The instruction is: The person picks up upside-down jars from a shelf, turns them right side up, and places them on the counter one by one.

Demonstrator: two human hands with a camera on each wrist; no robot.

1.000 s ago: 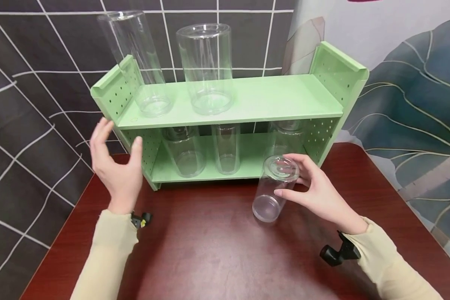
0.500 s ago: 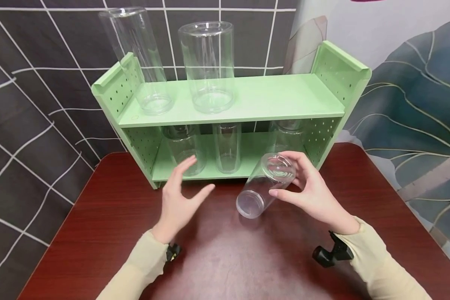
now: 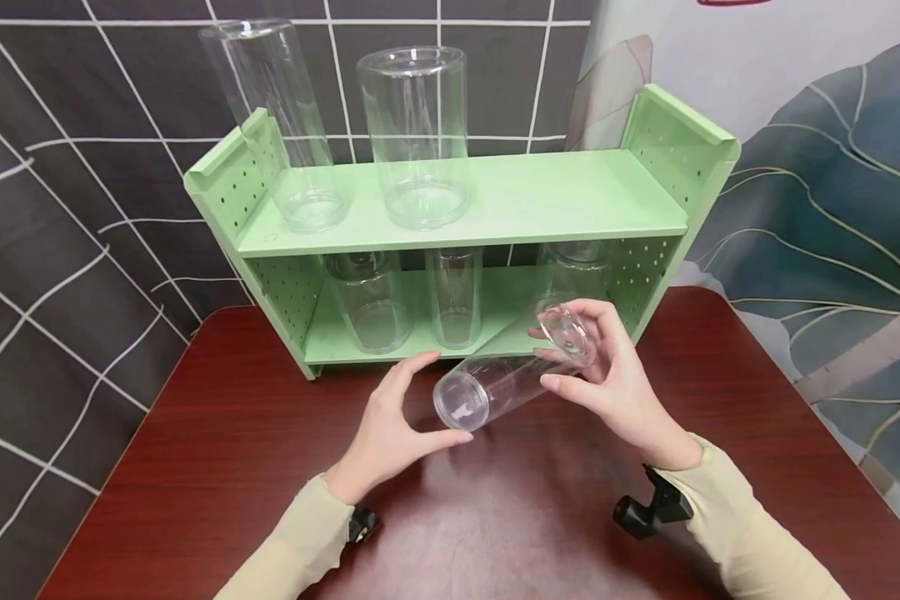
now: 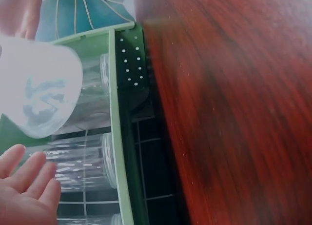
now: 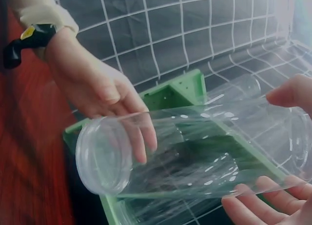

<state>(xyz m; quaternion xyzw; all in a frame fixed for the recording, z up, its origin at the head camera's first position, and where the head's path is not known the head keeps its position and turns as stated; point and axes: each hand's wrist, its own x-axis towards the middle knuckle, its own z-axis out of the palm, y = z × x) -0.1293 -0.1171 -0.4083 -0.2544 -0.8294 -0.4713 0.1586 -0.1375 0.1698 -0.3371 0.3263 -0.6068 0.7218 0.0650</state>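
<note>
A clear plastic jar [image 3: 510,385] is tilted over the table in front of the green rack, its lidded end [image 3: 461,402] pointing left and down. My right hand [image 3: 624,396] grips its other end between thumb and fingers; the right wrist view shows the thumb above the jar wall [image 5: 180,152] and fingertips [image 5: 241,200] below. Around the lidded end, my left hand [image 3: 390,437] spreads thumb and fingers, seemingly apart from the jar. In the left wrist view the left hand's extended fingers [image 4: 34,178] lie near the pale lid [image 4: 44,88].
On the green rack's [image 3: 555,196] upper shelf stand a tall jar [image 3: 277,125] and a wider jar [image 3: 416,133]. Its lower shelf bears more jars, including a narrow one [image 3: 455,296]. The dark red table [image 3: 217,467] meets a tile-patterned backdrop [image 3: 37,250] on the left.
My left hand has come down and right, from the rack's left side to the jar's lidded end. The jar in my right hand has tipped from near upright towards horizontal, lid leftward.
</note>
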